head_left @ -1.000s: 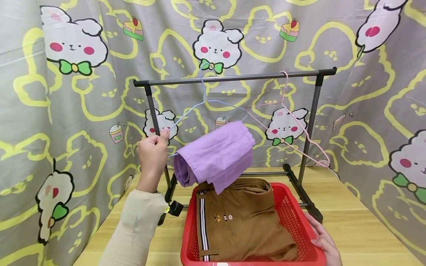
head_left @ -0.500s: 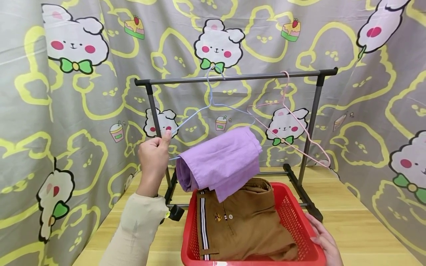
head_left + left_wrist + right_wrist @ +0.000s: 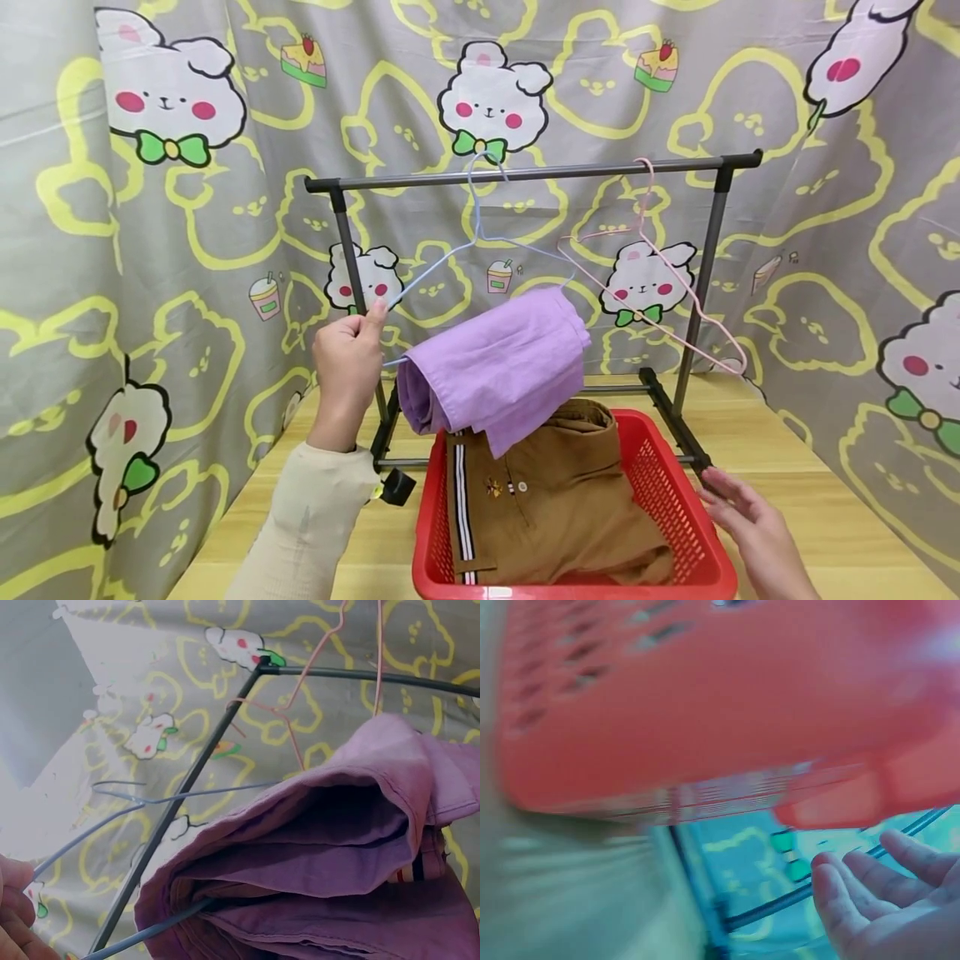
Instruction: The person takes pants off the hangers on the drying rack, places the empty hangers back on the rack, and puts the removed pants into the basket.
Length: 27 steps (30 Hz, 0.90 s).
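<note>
Together, we count two hangers, two garments, one basket and one rack. Our left hand [image 3: 348, 362] is clamped on one corner of the blue hanger [image 3: 476, 212], and the purple garment [image 3: 498, 358] hangs folded over its lower bar, above the red basket [image 3: 573, 592]. We cannot tell whether its hook rests on the rack [image 3: 570, 173]. The one pink hanger [image 3: 642, 212] hangs from that rack. One brown garment [image 3: 555, 508] lies in the basket; our right hand [image 3: 757, 533] is just beside it, fingers apart and grip loose.
</note>
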Available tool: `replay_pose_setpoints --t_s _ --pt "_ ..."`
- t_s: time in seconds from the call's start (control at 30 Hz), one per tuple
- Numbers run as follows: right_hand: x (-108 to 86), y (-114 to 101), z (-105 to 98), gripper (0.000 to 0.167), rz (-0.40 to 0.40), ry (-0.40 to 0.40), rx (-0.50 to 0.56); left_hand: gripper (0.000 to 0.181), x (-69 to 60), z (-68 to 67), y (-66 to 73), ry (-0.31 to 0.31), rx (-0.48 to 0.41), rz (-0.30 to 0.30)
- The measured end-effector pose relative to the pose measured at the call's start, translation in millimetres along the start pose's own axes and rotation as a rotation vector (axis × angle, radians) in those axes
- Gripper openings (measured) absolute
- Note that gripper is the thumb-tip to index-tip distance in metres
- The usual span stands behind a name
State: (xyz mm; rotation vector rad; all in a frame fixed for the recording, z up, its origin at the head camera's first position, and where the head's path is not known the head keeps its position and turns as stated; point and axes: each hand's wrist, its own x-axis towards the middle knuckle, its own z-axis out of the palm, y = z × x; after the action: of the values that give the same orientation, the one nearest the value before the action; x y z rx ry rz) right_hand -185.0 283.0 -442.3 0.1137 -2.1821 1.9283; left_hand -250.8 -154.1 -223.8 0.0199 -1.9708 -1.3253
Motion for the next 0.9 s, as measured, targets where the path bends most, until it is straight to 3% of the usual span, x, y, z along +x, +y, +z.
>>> replay_pose_setpoints --t_s 0.07,0.13,0.23,0.33,0.63,0.9 --pt "1.8 -12 -4 0.040 -0.015 0.010 -0.090 0.057 -0.4 0.2 -1.0 0.004 0.001 0.007" --pt "4.2 -22 -6 0.043 -0.064 0.012 -0.105 0.057 -1.0 0.5 -1.7 0.005 -0.006 0.011" --pt "9.0 -37 -8 0.034 -0.125 0.002 -0.082 0.057 -2.0 0.7 -1.7 -0.001 -0.006 0.015" --pt "15.4 -50 -5 0.030 -0.172 -0.002 -0.127 0.057 -3.3 1.3 -1.7 -0.009 -0.002 0.023" --pt "32.3 -77 10 0.045 -0.184 -0.053 -0.236 0.056 -6.3 3.2 -0.8 -0.020 -0.006 0.024" --pt "47.7 -88 15 0.047 -0.218 -0.111 -0.136 0.056 -8.6 3.2 0.6 -0.031 -0.010 0.032"
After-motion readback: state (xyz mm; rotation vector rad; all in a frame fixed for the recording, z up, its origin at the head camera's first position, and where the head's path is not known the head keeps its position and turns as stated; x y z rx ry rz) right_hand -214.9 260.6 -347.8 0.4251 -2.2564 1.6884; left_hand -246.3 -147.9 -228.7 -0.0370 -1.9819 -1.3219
